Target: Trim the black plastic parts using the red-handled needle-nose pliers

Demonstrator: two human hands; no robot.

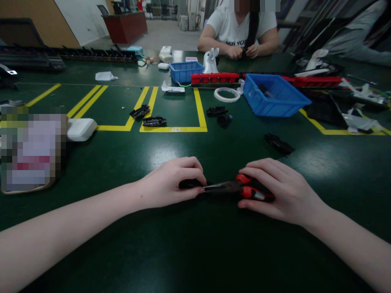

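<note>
My left hand [172, 183] is closed over a small black plastic part [188, 184] and presses it on the green table [195, 244]. My right hand [276, 191] grips the red-and-black handles of a pair of pliers [244, 189]. The pliers' metal jaws point left and meet the black part between my two hands. Most of the part is hidden under my left fingers.
More black parts [154, 121] lie inside yellow floor-tape boxes, another black part [278, 143] lies to the right. A large blue bin [275, 97], a small blue bin [185, 71], a tape roll [227, 94] and red trays [215, 77] stand further back. A person [241, 30] sits opposite.
</note>
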